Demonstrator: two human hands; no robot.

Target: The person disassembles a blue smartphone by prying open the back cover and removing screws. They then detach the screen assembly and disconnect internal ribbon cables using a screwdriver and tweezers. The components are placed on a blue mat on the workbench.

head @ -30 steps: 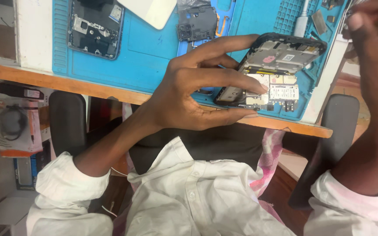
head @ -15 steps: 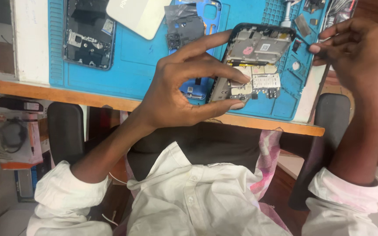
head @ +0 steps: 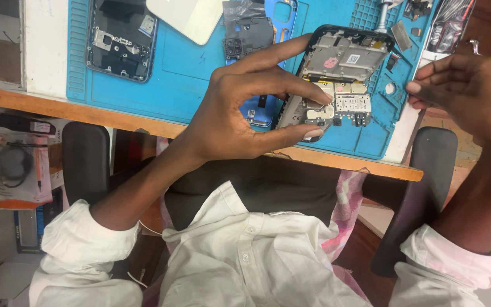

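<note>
My left hand grips an opened black phone by its lower end, thumb beneath and fingers across the top. The phone is tilted over the blue work mat, with its metal shield and circuit board exposed. My right hand hovers just right of the phone, clear of it. Its fingertips are pinched together and nothing shows between them.
On the mat lie a second opened phone, a white back cover, a black inner part and a metal tool. The wooden table edge runs below. Black chair armrests flank my lap. A packaged item hangs at the left.
My right hand has come down from the top right corner to the phone's right side. My left hand keeps its hold and has moved the phone slightly up the mat.
</note>
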